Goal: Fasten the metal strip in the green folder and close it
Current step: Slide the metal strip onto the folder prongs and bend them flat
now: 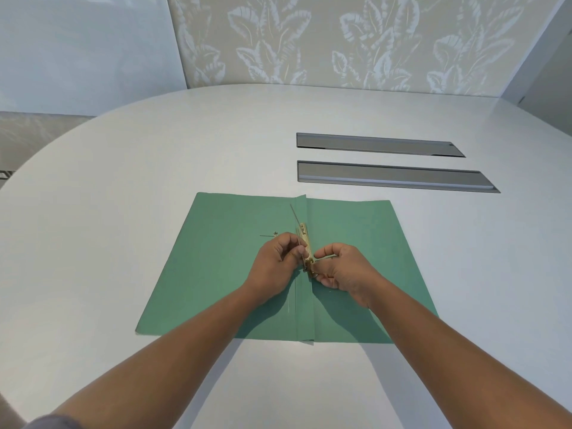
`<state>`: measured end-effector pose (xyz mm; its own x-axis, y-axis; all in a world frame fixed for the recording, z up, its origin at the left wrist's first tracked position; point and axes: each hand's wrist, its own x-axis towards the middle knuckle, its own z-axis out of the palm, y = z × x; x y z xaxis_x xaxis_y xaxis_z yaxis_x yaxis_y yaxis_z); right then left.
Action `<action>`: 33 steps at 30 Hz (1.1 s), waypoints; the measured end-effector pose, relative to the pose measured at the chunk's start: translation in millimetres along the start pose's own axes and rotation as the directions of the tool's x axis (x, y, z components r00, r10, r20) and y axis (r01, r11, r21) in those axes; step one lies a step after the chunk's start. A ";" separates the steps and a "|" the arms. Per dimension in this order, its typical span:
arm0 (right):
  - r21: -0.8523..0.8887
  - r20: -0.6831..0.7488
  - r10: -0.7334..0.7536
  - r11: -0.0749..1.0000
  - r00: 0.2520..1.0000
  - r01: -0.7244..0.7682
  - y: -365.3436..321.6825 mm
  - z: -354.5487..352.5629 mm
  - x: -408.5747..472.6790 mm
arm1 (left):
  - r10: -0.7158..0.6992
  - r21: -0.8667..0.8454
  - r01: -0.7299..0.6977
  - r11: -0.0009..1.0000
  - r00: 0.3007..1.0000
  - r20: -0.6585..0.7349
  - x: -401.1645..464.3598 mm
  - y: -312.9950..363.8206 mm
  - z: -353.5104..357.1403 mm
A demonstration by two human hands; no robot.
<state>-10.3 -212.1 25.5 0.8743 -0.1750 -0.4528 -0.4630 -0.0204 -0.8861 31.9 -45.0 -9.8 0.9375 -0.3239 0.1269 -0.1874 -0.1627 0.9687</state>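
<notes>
Both hands, left hand (275, 258) and right hand (343, 269), pinch the metal strip (305, 243) on the open green folder (223, 267); next, press it flat.

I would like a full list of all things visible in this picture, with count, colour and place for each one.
green folder: one, green, lying open and flat on the table, near the front middle
metal strip: one, brass-coloured fastener with a thin prong sticking up, along the folder's centre fold
table: one, white, rounded far edge, fills most of the view
cable slots: two, grey, long and narrow, set into the table behind the folder on the right
wall panel: one, beige with pale leaf pattern, behind the table
left hand: one, pinching the strip from the left side of the fold
right hand: one, fingers at the lower end of the strip from the right side
</notes>
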 end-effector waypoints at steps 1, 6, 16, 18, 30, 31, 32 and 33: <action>0.052 0.023 0.019 0.998 1.000 -0.021 -1.7 -0.8 -0.5 | -0.011 -0.009 0.010 1.000 1.000 -0.018 0.6 -0.5 1.3; 0.315 0.093 0.081 0.943 0.992 -0.107 -7.2 -3.0 -1.2 | -0.040 0.056 0.044 0.997 0.995 -0.086 4.2 -4.6 5.0; 0.506 0.006 0.029 0.862 1.000 -0.028 -32.0 -5.1 -2.4 | 0.032 0.234 -0.004 0.972 0.993 -0.113 3.7 -7.4 11.9; 0.520 -0.001 0.025 0.854 1.000 -0.021 -36.2 -5.0 -3.0 | 0.063 0.261 -0.032 0.965 0.992 -0.112 1.9 -9.1 13.1; 0.561 0.013 0.039 0.827 0.999 -0.039 -46.3 -8.0 -8.4 | 0.156 0.419 -0.097 0.903 0.982 -0.110 1.3 -7.8 16.4; 0.558 0.014 0.040 0.829 0.999 -0.041 -46.0 -8.1 -8.8 | 0.156 0.433 -0.095 0.896 0.982 -0.107 1.6 -7.7 16.4; 0.556 0.015 0.041 0.830 0.999 -0.043 -45.6 -8.3 -9.1 | 0.160 0.446 -0.097 0.890 0.981 -0.108 1.5 -7.5 16.6; 0.553 0.018 0.042 0.832 0.999 -0.045 -45.6 -7.9 -9.3 | 0.168 0.458 -0.101 0.883 0.980 -0.109 1.4 -7.1 16.8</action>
<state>1.5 -217.4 70.9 0.8565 -0.1582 -0.4913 -0.3435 0.5356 -0.7714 29.6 -60.0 -20.0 0.9190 -0.2433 0.3102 -0.3940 -0.5380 0.7452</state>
